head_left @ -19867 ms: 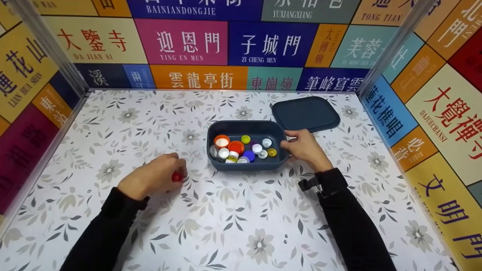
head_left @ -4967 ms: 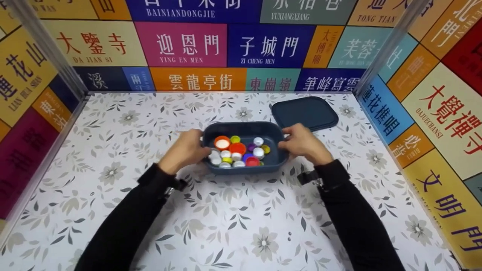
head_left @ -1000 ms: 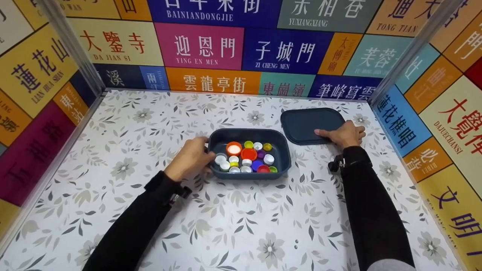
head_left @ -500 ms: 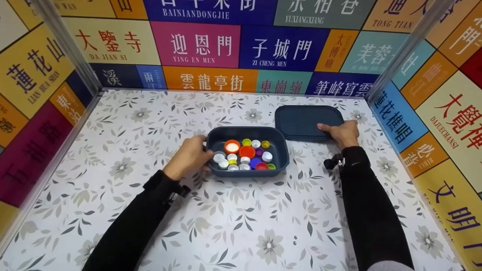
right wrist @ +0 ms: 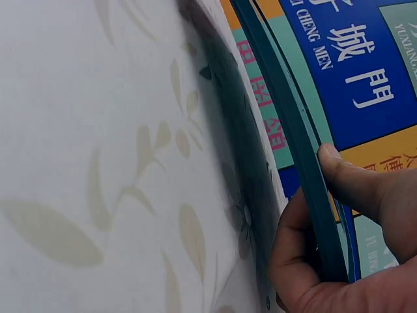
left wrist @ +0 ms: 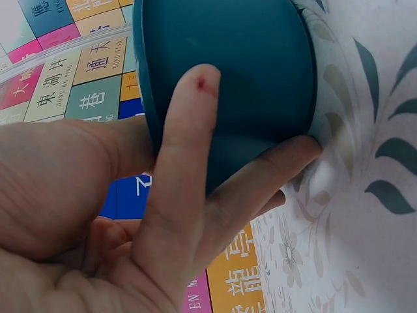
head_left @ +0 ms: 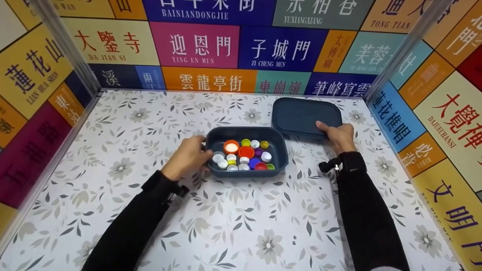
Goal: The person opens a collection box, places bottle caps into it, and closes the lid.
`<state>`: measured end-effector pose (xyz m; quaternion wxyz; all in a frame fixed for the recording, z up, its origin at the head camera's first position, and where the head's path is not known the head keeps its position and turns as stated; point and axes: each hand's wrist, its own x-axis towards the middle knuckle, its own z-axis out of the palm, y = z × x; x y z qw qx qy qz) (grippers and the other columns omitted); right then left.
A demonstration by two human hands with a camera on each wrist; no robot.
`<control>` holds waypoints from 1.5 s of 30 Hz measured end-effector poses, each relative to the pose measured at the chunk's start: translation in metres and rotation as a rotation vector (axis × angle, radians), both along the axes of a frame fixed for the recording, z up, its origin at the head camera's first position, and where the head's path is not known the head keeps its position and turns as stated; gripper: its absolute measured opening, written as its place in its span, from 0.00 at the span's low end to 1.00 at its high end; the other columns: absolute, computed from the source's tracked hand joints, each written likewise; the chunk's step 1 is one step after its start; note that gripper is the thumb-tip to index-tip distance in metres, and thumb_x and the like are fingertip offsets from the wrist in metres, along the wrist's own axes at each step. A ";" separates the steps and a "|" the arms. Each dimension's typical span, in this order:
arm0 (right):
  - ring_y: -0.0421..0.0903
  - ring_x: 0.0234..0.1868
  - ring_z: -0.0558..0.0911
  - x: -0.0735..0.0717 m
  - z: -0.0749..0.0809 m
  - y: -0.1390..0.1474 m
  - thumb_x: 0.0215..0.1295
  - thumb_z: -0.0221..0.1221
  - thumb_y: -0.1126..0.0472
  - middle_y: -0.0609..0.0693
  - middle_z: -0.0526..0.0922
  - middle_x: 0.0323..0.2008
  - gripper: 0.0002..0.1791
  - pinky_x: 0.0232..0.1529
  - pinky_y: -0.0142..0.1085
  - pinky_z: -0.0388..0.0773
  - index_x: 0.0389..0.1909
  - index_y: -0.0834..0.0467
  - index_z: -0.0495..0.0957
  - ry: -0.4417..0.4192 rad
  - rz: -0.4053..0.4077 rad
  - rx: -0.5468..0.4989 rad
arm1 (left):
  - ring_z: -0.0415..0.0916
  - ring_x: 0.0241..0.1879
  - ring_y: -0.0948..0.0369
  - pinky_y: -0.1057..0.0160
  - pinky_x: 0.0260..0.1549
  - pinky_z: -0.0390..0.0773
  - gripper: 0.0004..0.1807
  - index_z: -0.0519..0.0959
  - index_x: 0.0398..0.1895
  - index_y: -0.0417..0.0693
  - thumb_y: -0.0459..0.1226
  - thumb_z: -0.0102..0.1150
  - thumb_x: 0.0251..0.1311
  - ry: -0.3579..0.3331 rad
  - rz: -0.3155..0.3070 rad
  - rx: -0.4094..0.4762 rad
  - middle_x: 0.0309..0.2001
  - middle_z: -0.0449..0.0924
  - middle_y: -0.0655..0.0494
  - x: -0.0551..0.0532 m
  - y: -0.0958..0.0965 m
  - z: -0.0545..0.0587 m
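In the head view a dark blue lunch box (head_left: 283, 160) stands on the table, with several plastic bottle caps (head_left: 246, 151) inside in orange, white, yellow, purple, red and green. My left hand (head_left: 188, 156) grips the box's left end. The left wrist view has the fingers (left wrist: 186, 137) against its outer wall and the thumb reaching over the rim. Behind and right of the box, my right hand (head_left: 340, 136) pinches the matching lid (head_left: 305, 116) by its right edge, thumb on top and fingers beneath. The right wrist view has the lid (right wrist: 296, 124) tilted and raised off the table.
A table (head_left: 226, 226) covered in a white leaf-and-flower print lies underneath. Walls of coloured sign panels (head_left: 194, 45) enclose it at the back, left and right. Clear corner strips (head_left: 71, 49) join the walls.
The right hand has lifted the lid off the table and tilted it, its far side higher. Earlier, the left hand held a red cap, which now lies in the box; that hand now grips the box.
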<state>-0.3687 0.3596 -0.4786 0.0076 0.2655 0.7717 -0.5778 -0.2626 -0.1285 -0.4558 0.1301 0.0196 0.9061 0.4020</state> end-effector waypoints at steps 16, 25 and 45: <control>0.41 0.53 0.89 0.011 0.021 -0.031 0.67 0.85 0.52 0.47 0.82 0.57 0.53 0.61 0.29 0.89 0.82 0.62 0.63 0.199 -0.055 -0.260 | 0.78 0.77 0.35 0.38 0.81 0.77 0.43 0.68 0.89 0.36 0.47 0.70 0.80 0.307 0.070 -0.088 0.80 0.75 0.28 -0.001 -0.008 0.013; 0.40 0.54 0.87 0.030 0.041 -0.064 0.66 0.85 0.53 0.46 0.79 0.60 0.55 0.55 0.28 0.88 0.83 0.60 0.60 0.306 0.017 -0.225 | 0.80 0.78 0.40 0.42 0.79 0.81 0.43 0.66 0.91 0.41 0.48 0.71 0.82 0.418 0.033 0.085 0.85 0.72 0.36 0.003 0.020 0.031; 0.44 0.49 0.94 0.064 0.042 -0.113 0.68 0.83 0.62 0.55 0.83 0.59 0.36 0.57 0.33 0.93 0.63 0.59 0.67 0.487 0.146 -0.305 | 0.98 0.44 0.50 0.57 0.43 0.97 0.26 0.80 0.76 0.38 0.33 0.73 0.80 0.343 0.004 0.497 0.53 0.93 0.40 -0.012 0.062 0.038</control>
